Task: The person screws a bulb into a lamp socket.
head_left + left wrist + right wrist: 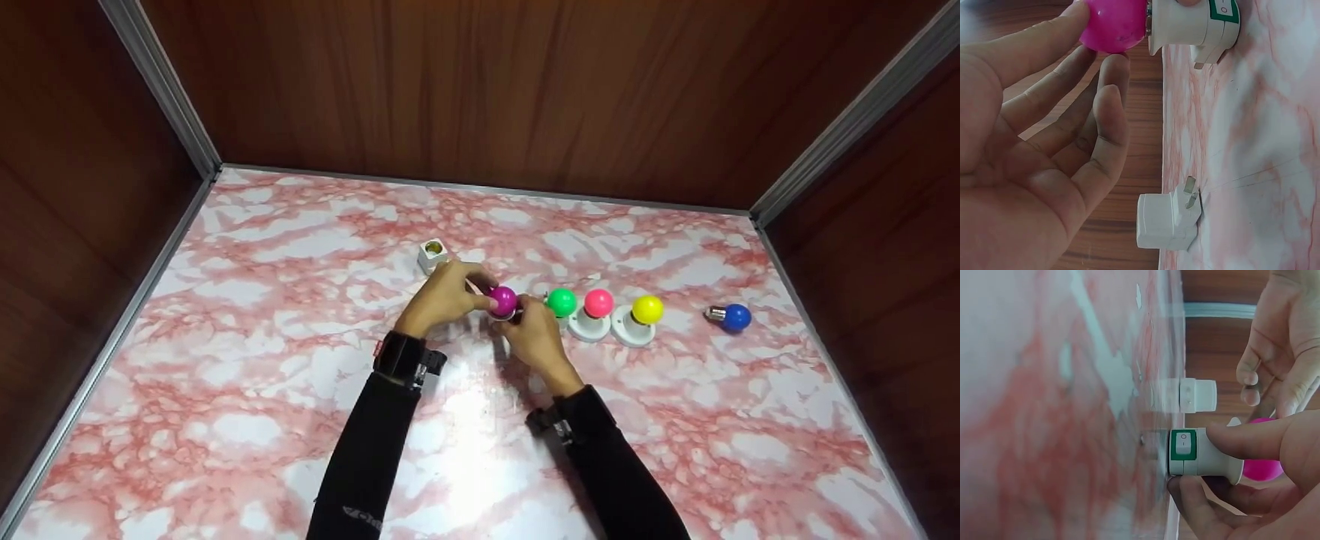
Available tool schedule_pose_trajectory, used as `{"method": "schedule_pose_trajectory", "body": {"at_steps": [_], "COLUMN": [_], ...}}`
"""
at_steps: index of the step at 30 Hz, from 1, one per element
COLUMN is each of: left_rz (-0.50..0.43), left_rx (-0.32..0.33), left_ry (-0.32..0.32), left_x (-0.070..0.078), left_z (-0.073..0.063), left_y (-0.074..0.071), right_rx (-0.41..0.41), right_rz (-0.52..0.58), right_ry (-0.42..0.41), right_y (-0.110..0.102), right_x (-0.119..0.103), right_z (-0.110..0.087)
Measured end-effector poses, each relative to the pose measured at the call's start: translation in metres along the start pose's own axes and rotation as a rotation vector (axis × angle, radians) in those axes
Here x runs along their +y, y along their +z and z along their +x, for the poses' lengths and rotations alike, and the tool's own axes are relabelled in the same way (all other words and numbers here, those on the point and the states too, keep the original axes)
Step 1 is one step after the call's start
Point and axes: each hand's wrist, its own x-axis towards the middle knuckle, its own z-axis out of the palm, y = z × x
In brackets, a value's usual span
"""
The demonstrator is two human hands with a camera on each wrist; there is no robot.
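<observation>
A magenta light bulb (503, 301) sits at the mouth of a white plug-in lamp socket (1204, 464). My left hand (448, 295) pinches the round bulb between thumb and fingertips, its other fingers loosely bent in the left wrist view. Around the socket body, my right hand (536, 334) has its thumb on one side and fingers on the other. A rocker switch (1184, 444) with a green frame shows on the socket, whose base is close to the tabletop. Just beyond the left hand stands a second white socket (433, 257), its brass-coloured opening facing up.
Right of my hands, a green bulb (561, 303), a pink bulb (599, 303) and a yellow bulb (648, 309) stand in white holders. Farther right lies a blue bulb (737, 318) on its side. Brown wood-grain panels (480, 90) border the marbled tabletop (247, 427).
</observation>
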Motion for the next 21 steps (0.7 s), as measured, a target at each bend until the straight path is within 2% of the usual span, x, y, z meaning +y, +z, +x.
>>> {"method": "schedule_pose_trajectory", "body": {"at_steps": [6, 12, 16, 21], "left_rz": [-0.005, -0.013, -0.01, 0.009], "left_rx": [0.004, 0.004, 0.003, 0.026], "left_ry": [0.018, 0.025, 0.011, -0.001], "left_x": [-0.001, 0.0, 0.002, 0.003], "left_z": [0.001, 0.001, 0.001, -0.002], "left_y": [0.002, 0.003, 0.003, -0.003], "right_rx": [0.024, 0.025, -0.021, -0.121], "right_rz": [-0.054, -0.063, -0.048, -0.084], "right_ry": [-0.041, -0.057, -0.015, 0.027], "right_y": [0.0, -0.002, -0.011, -0.038], "right_x": [0.0, -0.001, -0.008, -0.026], "right_z": [-0.001, -0.001, -0.004, -0.009]}}
